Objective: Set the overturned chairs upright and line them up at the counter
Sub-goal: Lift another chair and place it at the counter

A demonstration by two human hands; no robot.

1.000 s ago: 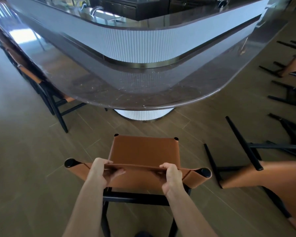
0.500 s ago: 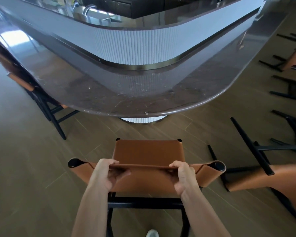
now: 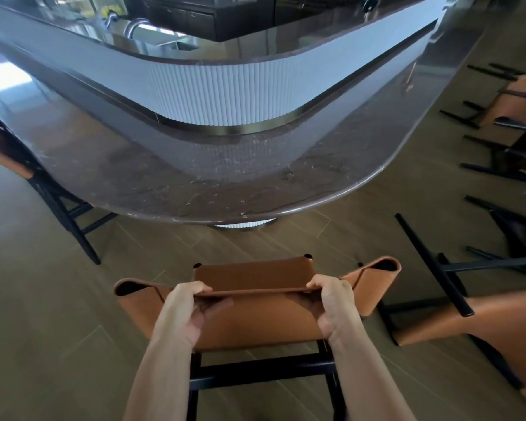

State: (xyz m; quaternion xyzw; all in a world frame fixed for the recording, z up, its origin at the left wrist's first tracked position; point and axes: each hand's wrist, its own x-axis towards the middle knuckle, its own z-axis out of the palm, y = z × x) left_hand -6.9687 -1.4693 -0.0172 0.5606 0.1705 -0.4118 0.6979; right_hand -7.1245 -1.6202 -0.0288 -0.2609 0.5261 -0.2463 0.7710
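Gripping the upright chair (image 3: 252,275) by its back's top edge, left hand (image 3: 184,308) and right hand (image 3: 336,302) spread for straight steering toward the counter (image 3: 195,189) ahead, overturned chairs (image 3: 498,323) alongside.

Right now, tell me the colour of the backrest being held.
Tan brown leather. The backrest shows best in the head view, gripped by left hand and right hand.

daylight glare on counter (image 3: 12,83) at left; wide-angle bending at edges; slight blur lower right.
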